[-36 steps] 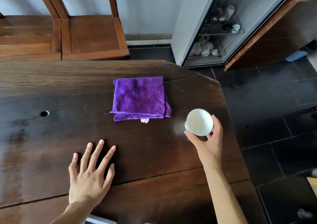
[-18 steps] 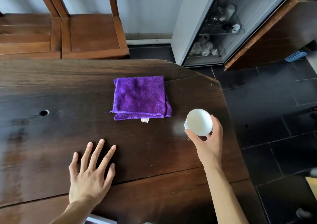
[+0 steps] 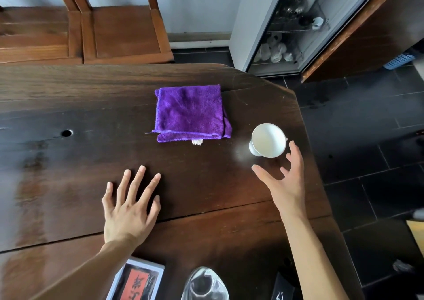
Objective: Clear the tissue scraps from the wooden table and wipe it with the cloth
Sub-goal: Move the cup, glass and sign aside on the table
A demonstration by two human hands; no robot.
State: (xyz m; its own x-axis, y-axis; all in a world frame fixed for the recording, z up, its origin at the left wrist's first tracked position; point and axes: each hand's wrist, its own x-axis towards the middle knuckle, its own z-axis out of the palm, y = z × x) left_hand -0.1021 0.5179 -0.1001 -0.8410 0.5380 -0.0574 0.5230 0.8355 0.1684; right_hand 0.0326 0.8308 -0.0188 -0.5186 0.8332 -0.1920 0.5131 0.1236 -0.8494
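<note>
Right hand [image 3: 283, 180] hovers spread wide just behind my small white ceramic cup [image 3: 268, 140]; left hand [image 3: 129, 205] lies flat, the folded purple cloth [image 3: 190, 112] ahead.

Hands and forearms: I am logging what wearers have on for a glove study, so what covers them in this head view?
Nothing shows: the left hand and right hand are bare, without gloves, rings, watch or bracelet. Both forearms are uncovered down to the frame edge, with no sleeve cuff in view.
</note>
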